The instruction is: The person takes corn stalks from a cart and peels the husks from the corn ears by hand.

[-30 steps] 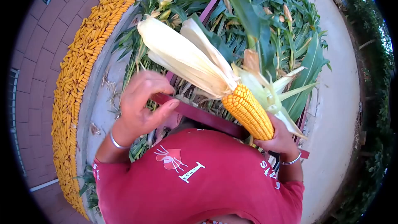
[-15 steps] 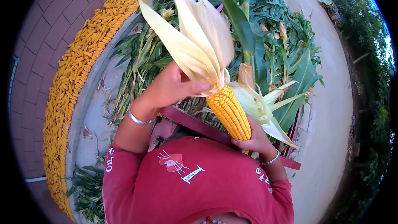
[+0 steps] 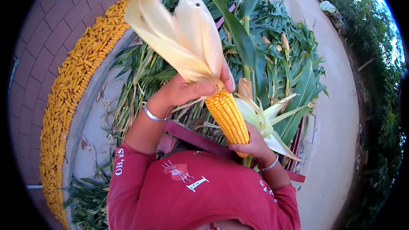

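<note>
A person in a red shirt [image 3: 204,200] holds a yellow corn cob [image 3: 226,117] between two hands — the left hand [image 3: 187,90], fingers pinching the pale husk [image 3: 187,47] at the cob's far end, the right hand [image 3: 252,142], fingers curled around its near end. Green stalks [image 3: 142,70] lie beyond the cob, piled corn [image 3: 81,81] to its left.

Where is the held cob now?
In the head view, the cob is just right of centre, between the left hand at its husk and the right hand at its lower end.
</note>
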A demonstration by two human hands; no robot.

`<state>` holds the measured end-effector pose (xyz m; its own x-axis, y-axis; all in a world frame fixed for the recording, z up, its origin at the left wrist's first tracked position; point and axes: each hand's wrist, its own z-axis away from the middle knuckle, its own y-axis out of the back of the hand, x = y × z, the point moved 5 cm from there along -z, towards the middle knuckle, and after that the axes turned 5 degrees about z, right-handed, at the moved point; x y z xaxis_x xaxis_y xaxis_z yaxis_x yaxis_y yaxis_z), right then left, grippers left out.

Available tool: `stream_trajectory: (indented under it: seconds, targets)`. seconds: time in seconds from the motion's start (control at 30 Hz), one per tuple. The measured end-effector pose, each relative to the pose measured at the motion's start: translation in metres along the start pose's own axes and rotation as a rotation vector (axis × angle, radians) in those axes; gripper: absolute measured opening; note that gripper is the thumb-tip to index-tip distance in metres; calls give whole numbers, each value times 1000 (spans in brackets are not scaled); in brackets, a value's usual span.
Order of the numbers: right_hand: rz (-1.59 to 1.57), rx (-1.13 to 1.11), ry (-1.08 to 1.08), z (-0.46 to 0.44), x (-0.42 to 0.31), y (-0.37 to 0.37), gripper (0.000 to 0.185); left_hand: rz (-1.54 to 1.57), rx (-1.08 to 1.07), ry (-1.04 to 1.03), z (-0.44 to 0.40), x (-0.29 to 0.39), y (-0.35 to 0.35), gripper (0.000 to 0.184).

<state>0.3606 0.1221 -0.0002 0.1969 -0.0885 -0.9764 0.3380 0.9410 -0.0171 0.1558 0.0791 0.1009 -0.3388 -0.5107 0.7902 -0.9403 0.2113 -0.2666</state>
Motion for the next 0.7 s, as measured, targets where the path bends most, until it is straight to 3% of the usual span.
stream_trajectory:
  seconds: [0.1, 0.13, 0.17, 0.23, 0.3, 0.43, 0.5, 0.63, 0.67, 0.7]
  targets:
    - [-11, 56, 33, -5, -10, 0, 58, -11, -45, -10, -16, -3, 10, 46]
    - [-8, 91, 54, -7, -14, 1, 58, 85, 95, 41, -17, -2, 8, 40]
    - [0, 95, 61, -9, -16, 4, 58, 83, 88, 32, -22, 1, 6, 40]
    - [99, 85, 52, -11, -18, 8, 56, 271, 383, 244, -25, -4, 14, 45]
    - [212, 115, 84, -16, -31, 11, 56, 307, 400, 225, -35, 3, 10, 49]
    - [362, 282, 208, -27, -63, 5, 56, 635, 398, 12, -52, 12, 18, 46]
    - [381, 316, 280, -45, -46, 1, 55, 871, 389, -190, -63, 19, 29, 45]
    - [-87, 466, 357, -84, -29, -29, 43, 910, 482, -179, -86, 12, 56, 44]
    - [-166, 490, 346, -94, -26, -41, 36, 1142, 381, -179, -92, 0, 70, 43]
    - [-251, 513, 332, -104, -20, -50, 29, 1143, 375, -175, -97, -8, 77, 43]
